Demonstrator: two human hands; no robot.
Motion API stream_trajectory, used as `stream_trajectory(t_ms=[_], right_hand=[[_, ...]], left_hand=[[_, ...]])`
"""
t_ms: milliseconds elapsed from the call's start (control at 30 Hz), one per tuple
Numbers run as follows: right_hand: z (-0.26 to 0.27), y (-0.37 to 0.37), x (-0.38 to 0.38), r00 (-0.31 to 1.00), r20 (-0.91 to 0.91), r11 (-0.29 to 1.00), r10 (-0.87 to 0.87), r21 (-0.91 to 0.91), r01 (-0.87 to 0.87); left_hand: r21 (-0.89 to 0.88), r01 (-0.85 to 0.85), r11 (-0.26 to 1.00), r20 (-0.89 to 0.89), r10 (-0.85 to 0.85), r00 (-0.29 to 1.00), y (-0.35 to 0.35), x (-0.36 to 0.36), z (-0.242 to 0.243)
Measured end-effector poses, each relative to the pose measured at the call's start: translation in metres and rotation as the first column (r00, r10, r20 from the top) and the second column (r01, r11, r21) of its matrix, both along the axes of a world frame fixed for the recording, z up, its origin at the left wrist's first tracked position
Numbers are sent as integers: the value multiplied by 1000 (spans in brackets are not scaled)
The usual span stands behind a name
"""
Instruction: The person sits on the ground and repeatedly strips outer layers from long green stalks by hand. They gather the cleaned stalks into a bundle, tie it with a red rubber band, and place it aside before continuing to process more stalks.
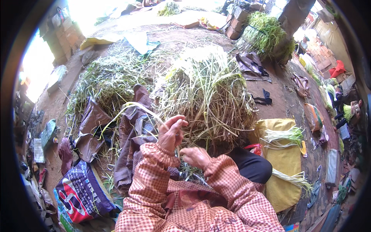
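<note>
My left hand (171, 133) is closed around a long pale-green plant stalk (145, 108). Its leafy end arcs out to the left and droops over checked cloth. Just below and to the right, my right hand (197, 156) has its fingers curled inward. Whether anything is pinched in them is hidden. Directly in front of both hands lies a large heap of long green stalks (208, 98), with brownish ends towards me. To the right, two small bunches of cleaned pale stalks, a far one (285, 137) and a near one (292, 177), lie on a yellow sack (281, 162).
A loose heap of green leaf waste (107, 78) spreads at left behind a checked cloth (130, 156). A purple printed bag (84, 191) lies lower left. A tied green bundle (262, 34) leans by a post (295, 17). At far right, a person's hand (355, 108) is near greens.
</note>
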State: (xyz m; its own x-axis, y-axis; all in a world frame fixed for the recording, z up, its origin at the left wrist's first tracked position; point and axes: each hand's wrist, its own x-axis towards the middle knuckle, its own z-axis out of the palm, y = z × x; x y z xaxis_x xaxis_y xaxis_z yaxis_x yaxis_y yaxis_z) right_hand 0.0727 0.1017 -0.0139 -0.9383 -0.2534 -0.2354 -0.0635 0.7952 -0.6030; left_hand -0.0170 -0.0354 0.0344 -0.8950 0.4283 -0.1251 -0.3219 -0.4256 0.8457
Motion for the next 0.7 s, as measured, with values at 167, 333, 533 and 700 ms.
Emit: stream_trajectory(t_ms=[167, 333, 533, 700], right_hand=[[29, 52, 7, 722, -454, 852, -522, -310, 422], [47, 90, -33, 796, -463, 765, -390, 319, 560], [40, 59, 26, 791, -445, 895, -420, -60, 441], [49, 39, 96, 903, 108, 794, -416, -441, 419]], left_hand=[[-91, 27, 995, 31, -24, 999, 43, -21, -34], [-245, 28, 969, 61, -13, 998, 90, -30, -62], [-168, 186, 968, 202, -151, 968, 84, -23, -65], [-48, -209, 977, 159, 214, 964, 5, -23, -40]])
